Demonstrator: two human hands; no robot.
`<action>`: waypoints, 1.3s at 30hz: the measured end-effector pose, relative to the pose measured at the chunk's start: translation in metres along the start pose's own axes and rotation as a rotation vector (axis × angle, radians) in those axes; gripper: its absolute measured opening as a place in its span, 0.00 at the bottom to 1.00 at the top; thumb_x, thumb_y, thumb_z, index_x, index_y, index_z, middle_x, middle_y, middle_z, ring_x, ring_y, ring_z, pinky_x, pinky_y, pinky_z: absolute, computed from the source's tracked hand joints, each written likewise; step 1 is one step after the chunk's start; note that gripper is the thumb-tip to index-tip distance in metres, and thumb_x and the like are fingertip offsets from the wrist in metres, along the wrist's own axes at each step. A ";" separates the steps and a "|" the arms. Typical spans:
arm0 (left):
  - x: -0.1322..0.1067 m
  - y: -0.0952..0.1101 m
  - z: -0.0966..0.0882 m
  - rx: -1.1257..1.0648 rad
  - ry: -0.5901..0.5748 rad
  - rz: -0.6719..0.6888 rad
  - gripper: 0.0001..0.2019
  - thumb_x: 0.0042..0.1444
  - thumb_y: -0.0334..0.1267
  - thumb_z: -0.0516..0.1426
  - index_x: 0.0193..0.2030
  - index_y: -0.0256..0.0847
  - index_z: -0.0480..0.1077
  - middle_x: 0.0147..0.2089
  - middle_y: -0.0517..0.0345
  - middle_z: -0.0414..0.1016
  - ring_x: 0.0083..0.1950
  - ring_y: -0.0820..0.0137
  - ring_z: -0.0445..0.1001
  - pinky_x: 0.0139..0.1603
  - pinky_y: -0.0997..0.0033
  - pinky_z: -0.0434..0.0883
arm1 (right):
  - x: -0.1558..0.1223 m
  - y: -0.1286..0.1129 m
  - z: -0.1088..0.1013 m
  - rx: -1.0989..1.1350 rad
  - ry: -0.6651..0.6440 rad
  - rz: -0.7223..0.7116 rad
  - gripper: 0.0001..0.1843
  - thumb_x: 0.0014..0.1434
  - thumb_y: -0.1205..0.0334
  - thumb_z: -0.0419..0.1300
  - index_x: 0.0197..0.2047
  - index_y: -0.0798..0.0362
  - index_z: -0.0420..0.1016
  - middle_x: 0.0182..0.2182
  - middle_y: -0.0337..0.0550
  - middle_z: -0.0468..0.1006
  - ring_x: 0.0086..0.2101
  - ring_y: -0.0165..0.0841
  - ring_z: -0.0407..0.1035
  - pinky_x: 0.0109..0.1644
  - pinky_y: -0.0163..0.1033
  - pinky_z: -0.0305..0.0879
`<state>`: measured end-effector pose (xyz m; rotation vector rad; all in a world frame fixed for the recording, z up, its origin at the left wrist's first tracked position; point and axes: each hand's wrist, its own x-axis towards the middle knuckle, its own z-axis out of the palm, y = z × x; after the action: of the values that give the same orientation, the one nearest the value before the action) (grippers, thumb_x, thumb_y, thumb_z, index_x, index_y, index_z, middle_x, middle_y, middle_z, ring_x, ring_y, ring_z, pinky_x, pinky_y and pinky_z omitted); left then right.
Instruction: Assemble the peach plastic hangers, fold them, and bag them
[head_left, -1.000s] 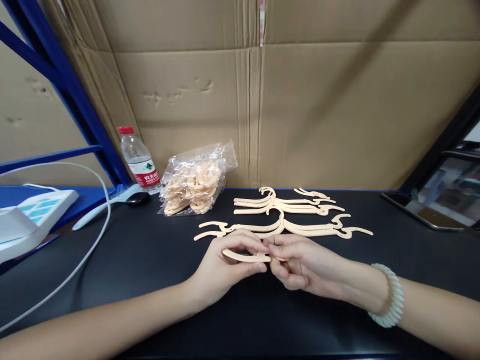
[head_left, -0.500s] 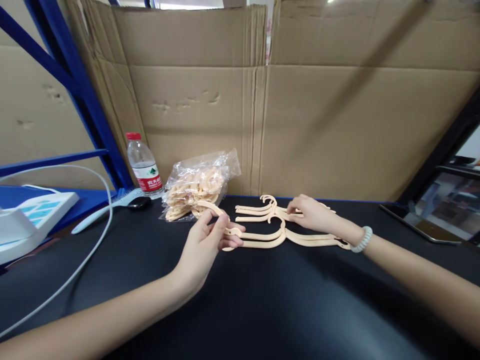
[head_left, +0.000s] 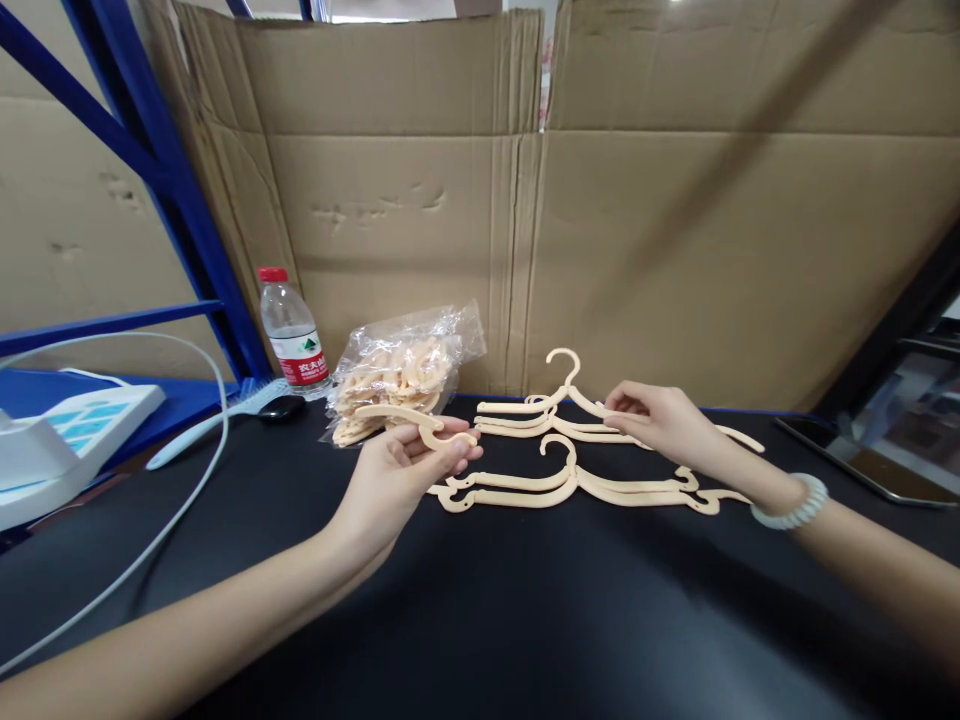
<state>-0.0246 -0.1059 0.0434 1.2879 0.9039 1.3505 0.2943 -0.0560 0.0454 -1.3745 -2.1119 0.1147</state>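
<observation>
My left hand (head_left: 397,475) is closed on a cream plastic hanger arm piece (head_left: 409,417), held just above the black table (head_left: 480,620). My right hand (head_left: 664,420) pinches a second hanger part with a hook (head_left: 574,385), lifted off the far stack of hangers (head_left: 525,418). A nearer pair of assembled cream hangers (head_left: 577,488) lies flat between my hands. A clear plastic bag of more cream pieces (head_left: 397,372) sits behind my left hand against the cardboard.
A water bottle with a red cap (head_left: 291,330) stands at the back left beside a blue rack post (head_left: 172,200). A white device (head_left: 67,440) and a white cable (head_left: 180,490) lie at the left. A tablet (head_left: 892,440) rests at the right. Cardboard sheets (head_left: 600,200) wall the back.
My right hand has lifted a hooked hanger part off the far stack. My left hand has raised its arm piece slightly and stays near the bag.
</observation>
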 end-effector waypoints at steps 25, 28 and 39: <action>0.001 -0.016 -0.001 -0.093 -0.301 -0.156 0.12 0.55 0.41 0.66 0.31 0.36 0.70 0.21 0.64 0.69 0.22 0.80 0.66 0.25 0.83 0.65 | -0.080 -0.003 0.010 -0.021 0.274 -0.368 0.09 0.63 0.67 0.56 0.42 0.45 0.76 0.36 0.40 0.83 0.35 0.35 0.78 0.40 0.35 0.75; -0.001 -0.013 0.000 -0.133 -0.356 -0.165 0.12 0.55 0.41 0.65 0.31 0.37 0.69 0.25 0.62 0.68 0.25 0.78 0.66 0.25 0.82 0.66 | -0.079 -0.007 0.008 -0.020 0.261 -0.368 0.10 0.63 0.67 0.55 0.39 0.46 0.76 0.38 0.40 0.83 0.38 0.35 0.78 0.43 0.34 0.75; -0.003 -0.008 0.001 -0.227 -0.445 -0.233 0.11 0.55 0.39 0.65 0.32 0.38 0.68 0.38 0.55 0.72 0.36 0.68 0.76 0.29 0.75 0.75 | -0.076 -0.014 0.008 0.103 0.222 -0.367 0.14 0.60 0.71 0.55 0.41 0.45 0.78 0.39 0.42 0.83 0.39 0.38 0.78 0.43 0.37 0.76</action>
<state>-0.0221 -0.1075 0.0353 1.1986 0.5532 0.9045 0.2995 -0.1257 0.0110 -0.8787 -2.0979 -0.0738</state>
